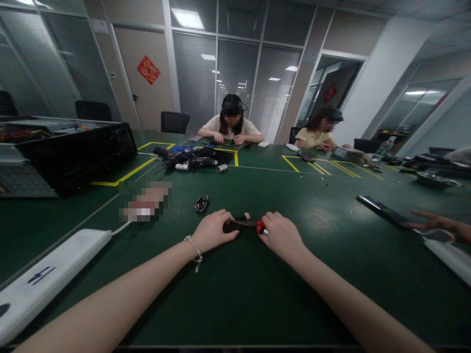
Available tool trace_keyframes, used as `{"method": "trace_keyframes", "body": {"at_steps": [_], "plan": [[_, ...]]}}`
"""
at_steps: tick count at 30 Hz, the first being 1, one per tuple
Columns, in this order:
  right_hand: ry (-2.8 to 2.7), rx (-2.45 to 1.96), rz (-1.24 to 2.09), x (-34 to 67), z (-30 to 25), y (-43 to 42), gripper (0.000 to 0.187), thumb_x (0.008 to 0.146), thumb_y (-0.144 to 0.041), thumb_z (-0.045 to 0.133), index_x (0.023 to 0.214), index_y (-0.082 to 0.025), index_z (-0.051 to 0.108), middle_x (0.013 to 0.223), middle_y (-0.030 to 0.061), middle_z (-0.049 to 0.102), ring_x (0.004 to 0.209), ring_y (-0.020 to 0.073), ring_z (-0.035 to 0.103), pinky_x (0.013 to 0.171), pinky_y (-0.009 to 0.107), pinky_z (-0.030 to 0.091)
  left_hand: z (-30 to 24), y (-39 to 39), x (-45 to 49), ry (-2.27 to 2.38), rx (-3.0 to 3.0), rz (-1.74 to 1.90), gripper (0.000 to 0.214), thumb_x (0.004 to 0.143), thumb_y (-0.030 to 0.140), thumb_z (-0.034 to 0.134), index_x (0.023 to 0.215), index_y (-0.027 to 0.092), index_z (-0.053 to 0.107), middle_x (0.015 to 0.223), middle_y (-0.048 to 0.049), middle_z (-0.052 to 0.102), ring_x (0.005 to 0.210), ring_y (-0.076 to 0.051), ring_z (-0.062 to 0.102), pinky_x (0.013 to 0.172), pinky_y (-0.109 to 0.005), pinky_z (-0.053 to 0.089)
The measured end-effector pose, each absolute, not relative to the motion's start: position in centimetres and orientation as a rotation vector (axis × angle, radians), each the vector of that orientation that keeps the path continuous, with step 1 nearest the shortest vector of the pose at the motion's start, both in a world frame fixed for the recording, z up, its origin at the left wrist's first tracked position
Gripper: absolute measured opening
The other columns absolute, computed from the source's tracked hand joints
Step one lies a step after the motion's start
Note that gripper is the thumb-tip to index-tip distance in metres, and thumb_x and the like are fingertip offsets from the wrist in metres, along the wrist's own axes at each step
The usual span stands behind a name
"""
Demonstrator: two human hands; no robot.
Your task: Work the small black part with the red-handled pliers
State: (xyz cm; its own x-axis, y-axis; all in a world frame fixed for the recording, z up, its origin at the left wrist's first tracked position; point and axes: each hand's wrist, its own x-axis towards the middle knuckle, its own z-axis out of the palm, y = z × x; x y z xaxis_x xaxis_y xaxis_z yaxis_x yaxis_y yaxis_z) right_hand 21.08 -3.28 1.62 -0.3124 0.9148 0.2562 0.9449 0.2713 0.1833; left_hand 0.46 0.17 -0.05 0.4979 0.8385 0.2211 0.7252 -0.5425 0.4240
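My left hand (216, 229), with a beaded bracelet at the wrist, is closed around a small dark part (239, 224) just above the green table. Its exact kind is hard to make out. Facing it, my right hand (278, 233) grips a red-handled tool (261, 227) with a silvery piece at its side. The tool's thin dark end reaches toward the part in my left hand; whether they touch, I cannot tell. Just beyond my hands lies a small pale scrap (247, 215). A small black-and-silver piece (201, 204) rests up and to the left of my left hand.
A white power strip (55, 279) lies at the left, below a black computer case (77, 159). Tools and cables (195, 158) are heaped farther back. Two people sit across the green table (235, 294). At the right, another person's hand (441, 225) is near a dark phone-like slab (382, 211).
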Motion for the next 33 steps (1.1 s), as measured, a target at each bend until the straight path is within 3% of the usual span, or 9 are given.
{"method": "trace_keyframes", "body": {"at_steps": [33], "plan": [[-2.427, -1.773, -0.456, 21.01, 1.45, -3.19, 0.019, 0.074, -0.028, 0.052, 0.086, -0.014, 0.058, 0.087, 0.0073, 0.057, 0.078, 0.0174, 0.050, 0.066, 0.028, 0.041, 0.22, 0.17, 0.52, 1.336, 2.481, 0.553, 0.028, 0.071, 0.045, 0.053, 0.083, 0.021, 0.055, 0.082, -0.0003, 0.054, 0.071, -0.015, 0.053, 0.060, -0.025, 0.039]]}}
